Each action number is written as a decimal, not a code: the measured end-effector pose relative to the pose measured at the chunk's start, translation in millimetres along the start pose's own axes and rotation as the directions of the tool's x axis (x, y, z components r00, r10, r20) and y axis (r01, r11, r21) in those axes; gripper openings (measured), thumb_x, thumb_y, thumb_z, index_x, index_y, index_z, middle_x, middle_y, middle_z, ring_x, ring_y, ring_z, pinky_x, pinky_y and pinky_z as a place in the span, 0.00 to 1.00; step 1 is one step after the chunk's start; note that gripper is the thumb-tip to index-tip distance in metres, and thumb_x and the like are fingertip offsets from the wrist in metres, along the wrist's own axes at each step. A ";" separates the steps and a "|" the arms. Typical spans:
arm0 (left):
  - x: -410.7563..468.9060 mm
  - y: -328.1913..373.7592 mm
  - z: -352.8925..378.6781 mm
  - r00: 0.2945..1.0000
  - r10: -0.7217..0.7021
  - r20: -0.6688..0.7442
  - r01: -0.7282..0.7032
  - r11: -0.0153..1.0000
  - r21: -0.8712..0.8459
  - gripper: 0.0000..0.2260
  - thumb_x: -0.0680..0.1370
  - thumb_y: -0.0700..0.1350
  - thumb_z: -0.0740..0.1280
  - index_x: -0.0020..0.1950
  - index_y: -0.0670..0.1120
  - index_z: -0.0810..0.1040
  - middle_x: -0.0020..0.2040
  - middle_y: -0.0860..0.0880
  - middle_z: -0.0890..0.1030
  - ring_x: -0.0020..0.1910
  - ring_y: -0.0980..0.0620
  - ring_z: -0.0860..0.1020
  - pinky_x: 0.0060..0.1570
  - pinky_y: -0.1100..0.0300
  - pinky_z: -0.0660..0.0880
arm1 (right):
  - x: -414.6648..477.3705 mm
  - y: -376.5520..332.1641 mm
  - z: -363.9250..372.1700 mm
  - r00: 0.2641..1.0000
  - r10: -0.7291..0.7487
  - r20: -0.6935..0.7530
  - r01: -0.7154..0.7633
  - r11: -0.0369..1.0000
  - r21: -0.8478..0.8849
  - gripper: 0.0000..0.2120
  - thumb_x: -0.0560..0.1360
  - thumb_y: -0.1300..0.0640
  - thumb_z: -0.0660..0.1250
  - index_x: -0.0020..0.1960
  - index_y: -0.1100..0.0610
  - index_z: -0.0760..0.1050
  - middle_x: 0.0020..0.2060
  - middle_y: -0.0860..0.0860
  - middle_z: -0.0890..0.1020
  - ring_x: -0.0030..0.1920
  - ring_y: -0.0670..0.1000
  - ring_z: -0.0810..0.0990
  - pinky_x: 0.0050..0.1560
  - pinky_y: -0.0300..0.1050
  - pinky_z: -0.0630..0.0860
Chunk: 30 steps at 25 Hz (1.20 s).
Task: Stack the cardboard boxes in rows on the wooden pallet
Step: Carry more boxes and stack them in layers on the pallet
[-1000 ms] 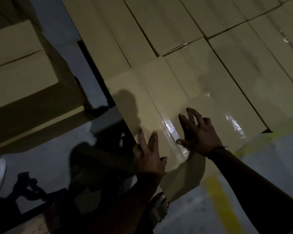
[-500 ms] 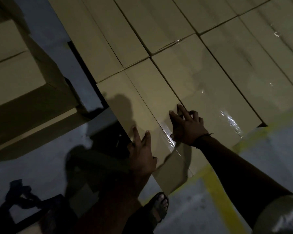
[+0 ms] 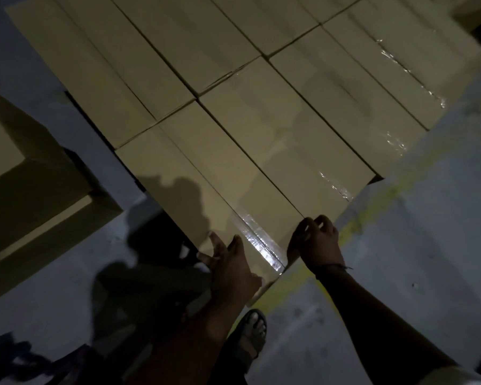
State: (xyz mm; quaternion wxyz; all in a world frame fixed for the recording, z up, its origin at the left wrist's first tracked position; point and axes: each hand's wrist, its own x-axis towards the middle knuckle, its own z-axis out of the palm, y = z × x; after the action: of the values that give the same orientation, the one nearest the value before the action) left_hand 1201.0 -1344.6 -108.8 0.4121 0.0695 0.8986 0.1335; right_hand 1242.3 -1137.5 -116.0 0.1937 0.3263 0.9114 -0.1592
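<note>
Left hand [image 3: 233, 263] fingers spread straight, pressing the near end of the corner box [image 3: 206, 187]; right hand [image 3: 318, 243] fingers curled over its near right edge. Box sits at the near corner of the stacked boxes [image 3: 289, 112], flush against them; pallet beneath not visible. Judged step: seating the box in its row; next calls for an even two-handed push, then letting go.

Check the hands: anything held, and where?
The right hand grips the nearest tan taped cardboard box at its near right corner, fingers curled over the edge; the left hand presses spread fingers on its near left corner.
</note>
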 end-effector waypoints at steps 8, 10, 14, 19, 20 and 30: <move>-15.9 -7.0 -41.1 0.997 0.065 0.033 -0.050 0.942 -0.332 0.45 0.68 0.65 0.77 0.79 0.51 0.64 0.82 0.43 0.57 0.79 0.41 0.59 0.73 0.50 0.64 | -4.3 -17.5 -36.7 0.965 -0.037 0.258 0.066 0.992 -0.106 0.21 0.79 0.57 0.64 0.72 0.56 0.69 0.74 0.55 0.61 0.73 0.62 0.59 0.70 0.54 0.68; -48.4 -5.6 -73.2 0.990 0.141 -0.012 -0.138 0.947 -0.291 0.40 0.72 0.63 0.74 0.79 0.49 0.65 0.78 0.47 0.66 0.76 0.47 0.65 0.71 0.57 0.64 | -22.5 -39.4 -51.1 0.957 -0.094 0.274 0.123 0.988 -0.089 0.27 0.80 0.52 0.63 0.77 0.55 0.62 0.79 0.55 0.56 0.76 0.62 0.55 0.71 0.55 0.67; -134.0 -8.6 -135.8 0.988 0.146 -0.045 -0.153 0.956 -0.251 0.34 0.76 0.62 0.70 0.78 0.51 0.66 0.77 0.48 0.68 0.73 0.47 0.69 0.70 0.56 0.65 | -94.7 -107.5 -111.1 0.934 -0.256 0.249 0.258 0.966 0.024 0.27 0.80 0.50 0.65 0.77 0.52 0.64 0.79 0.56 0.57 0.77 0.61 0.55 0.72 0.60 0.66; -244.2 -39.0 -198.4 0.980 0.091 -0.179 -0.157 0.904 -0.397 0.20 0.78 0.51 0.72 0.69 0.48 0.77 0.57 0.50 0.82 0.54 0.61 0.80 0.51 0.73 0.68 | -178.6 -175.0 -175.0 0.881 -0.451 0.140 0.430 0.889 0.157 0.23 0.80 0.51 0.65 0.74 0.52 0.69 0.77 0.55 0.62 0.76 0.59 0.58 0.70 0.59 0.68; -262.9 -48.1 -206.5 0.971 0.085 -0.221 -0.178 0.880 -0.441 0.17 0.79 0.51 0.72 0.66 0.49 0.78 0.53 0.53 0.82 0.49 0.66 0.80 0.47 0.76 0.68 | -191.6 -186.6 -182.4 0.864 -0.487 0.124 0.461 0.867 0.190 0.22 0.80 0.52 0.65 0.73 0.52 0.70 0.76 0.55 0.63 0.75 0.59 0.59 0.70 0.58 0.68; -371.8 -171.0 -233.0 0.798 -0.352 -0.489 -0.032 0.786 -0.618 0.17 0.77 0.60 0.71 0.61 0.53 0.81 0.59 0.56 0.82 0.50 0.65 0.77 0.49 0.72 0.71 | -260.1 -293.2 -196.2 0.596 -0.777 0.205 0.762 0.627 0.161 0.24 0.79 0.48 0.66 0.74 0.53 0.70 0.75 0.53 0.66 0.74 0.58 0.64 0.72 0.51 0.66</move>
State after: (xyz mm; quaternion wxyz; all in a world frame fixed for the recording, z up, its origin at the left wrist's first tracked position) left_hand 1263.5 -1637.8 254.4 0.1283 -0.1887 0.8935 0.3868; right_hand 1186.2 -1410.3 222.4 0.2123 -0.1164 0.9249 -0.2932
